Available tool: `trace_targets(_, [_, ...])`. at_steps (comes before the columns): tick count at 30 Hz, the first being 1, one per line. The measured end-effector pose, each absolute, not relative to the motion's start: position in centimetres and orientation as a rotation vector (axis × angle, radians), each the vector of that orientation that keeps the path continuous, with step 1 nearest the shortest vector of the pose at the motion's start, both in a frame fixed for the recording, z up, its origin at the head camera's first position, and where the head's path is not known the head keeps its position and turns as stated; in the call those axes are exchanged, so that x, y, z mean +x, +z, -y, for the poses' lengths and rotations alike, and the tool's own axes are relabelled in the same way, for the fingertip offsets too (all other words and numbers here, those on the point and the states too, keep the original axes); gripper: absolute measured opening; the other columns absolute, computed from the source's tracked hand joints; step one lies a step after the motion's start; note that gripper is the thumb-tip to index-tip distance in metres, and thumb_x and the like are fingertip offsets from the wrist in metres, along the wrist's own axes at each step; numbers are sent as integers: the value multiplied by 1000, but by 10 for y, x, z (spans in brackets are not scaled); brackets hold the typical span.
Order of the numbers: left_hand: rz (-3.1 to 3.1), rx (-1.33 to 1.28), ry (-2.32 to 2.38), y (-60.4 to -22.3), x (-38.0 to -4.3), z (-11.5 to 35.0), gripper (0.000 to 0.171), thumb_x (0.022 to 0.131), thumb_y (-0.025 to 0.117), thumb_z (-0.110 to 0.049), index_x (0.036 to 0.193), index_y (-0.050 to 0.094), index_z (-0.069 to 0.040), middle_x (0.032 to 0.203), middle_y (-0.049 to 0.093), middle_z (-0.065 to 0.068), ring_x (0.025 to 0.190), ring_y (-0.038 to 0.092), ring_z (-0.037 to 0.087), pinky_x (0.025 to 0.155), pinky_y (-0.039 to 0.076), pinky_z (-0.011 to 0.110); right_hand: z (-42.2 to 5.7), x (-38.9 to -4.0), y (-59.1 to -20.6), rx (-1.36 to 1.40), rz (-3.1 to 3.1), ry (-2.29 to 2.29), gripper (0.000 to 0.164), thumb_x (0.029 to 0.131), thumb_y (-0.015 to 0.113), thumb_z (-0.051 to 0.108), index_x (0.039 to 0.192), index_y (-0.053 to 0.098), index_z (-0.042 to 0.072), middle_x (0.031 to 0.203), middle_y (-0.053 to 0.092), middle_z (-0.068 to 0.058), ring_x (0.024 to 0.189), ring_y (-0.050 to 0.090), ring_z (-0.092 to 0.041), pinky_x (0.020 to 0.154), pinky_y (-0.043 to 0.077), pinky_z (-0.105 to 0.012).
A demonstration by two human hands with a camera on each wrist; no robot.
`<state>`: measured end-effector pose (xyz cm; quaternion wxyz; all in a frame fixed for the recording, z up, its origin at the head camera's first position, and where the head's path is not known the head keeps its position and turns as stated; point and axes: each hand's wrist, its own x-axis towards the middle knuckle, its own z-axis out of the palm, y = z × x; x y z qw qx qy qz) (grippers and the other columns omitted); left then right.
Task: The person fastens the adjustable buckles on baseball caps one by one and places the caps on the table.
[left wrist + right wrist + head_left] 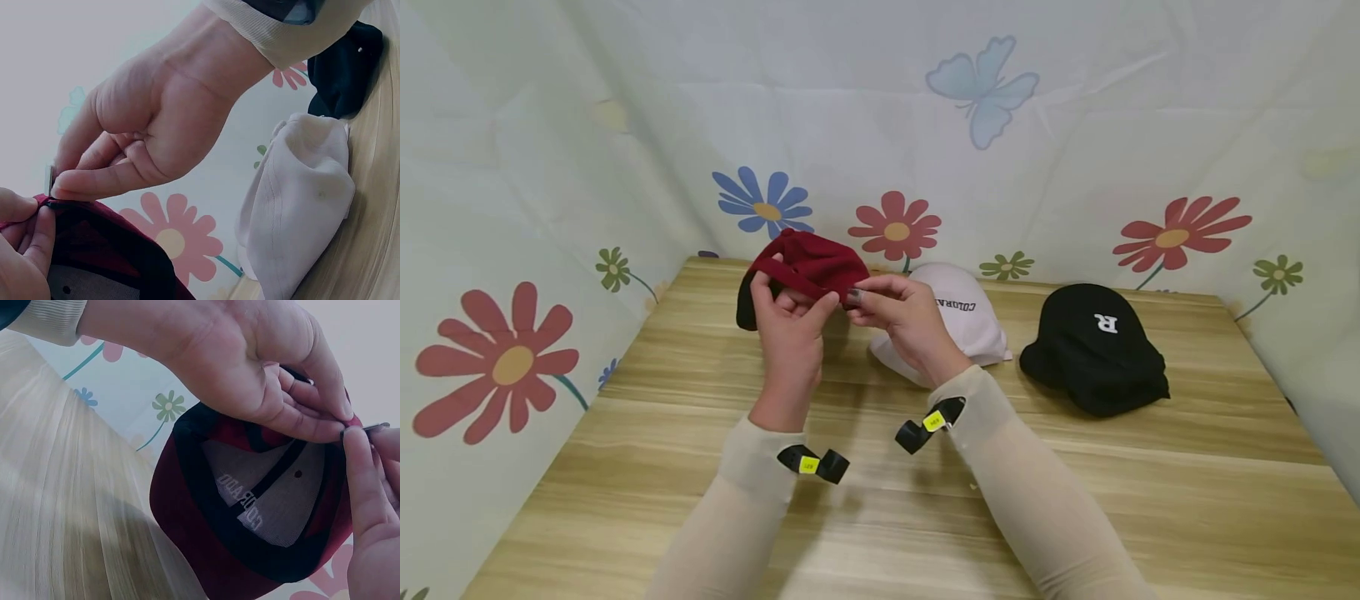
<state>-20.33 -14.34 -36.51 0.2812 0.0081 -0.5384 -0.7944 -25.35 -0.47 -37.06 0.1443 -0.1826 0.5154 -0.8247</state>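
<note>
A dark red baseball cap (827,257) with a black brim is held up over the table. My left hand (793,333) grips its back strap (797,279), thumb and fingertips pinching the strap near its end. Close beside it, my right hand (901,310) pinches a small metal buckle (378,426) on the strap between thumb and fingers. The fingertips of both hands nearly meet there. In the right wrist view, the cap's inside (269,487) faces the camera, with a dark sweatband and reversed stitched lettering.
Just behind my right forearm lies a white cap (966,312) with dark lettering. Farther right sits a black cap (1093,350) with a white R. The wooden table (1210,483) meets a flower-printed curtain (1060,200) at its back and sides.
</note>
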Motion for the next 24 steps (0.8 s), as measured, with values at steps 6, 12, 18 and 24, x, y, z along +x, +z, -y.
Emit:
trace_targets(6, [1476,34,-2105,-369,-204,144,77,81,71,7,142,33,-20,120,62,18,106,63,26,88,56,28,5,-254,-372,-545,-1524,-2377,6,92,61,-2,93,66,2,81,69,-7,67,70,-15,68,60,-29])
trace_targets(12, [1461,24,-2128,-369,-202,145,77,81,72,8,142,31,-17,114,62,15,98,64,23,86,57,29,6,-253,-372,-605,-1648,-2311,3,92,60,1,90,61,0,79,66,-8,68,70,-15,69,60,-31])
trace_targets(18, [1345,21,-2215,-367,-197,149,61,88,69,-9,138,34,-13,103,63,14,80,65,21,77,59,32,8,-251,-370,-618,-1722,-2285,5,90,57,-3,86,58,0,76,66,-9,68,70,-15,70,60,-32])
trace_targets(24, [1162,52,-2302,-362,-194,155,22,97,57,-19,114,49,-8,98,64,13,76,68,22,73,60,32,6,-249,-369,-639,-1744,-2246,6,87,56,-4,91,55,-9,78,67,-10,67,71,-17,72,60,-36])
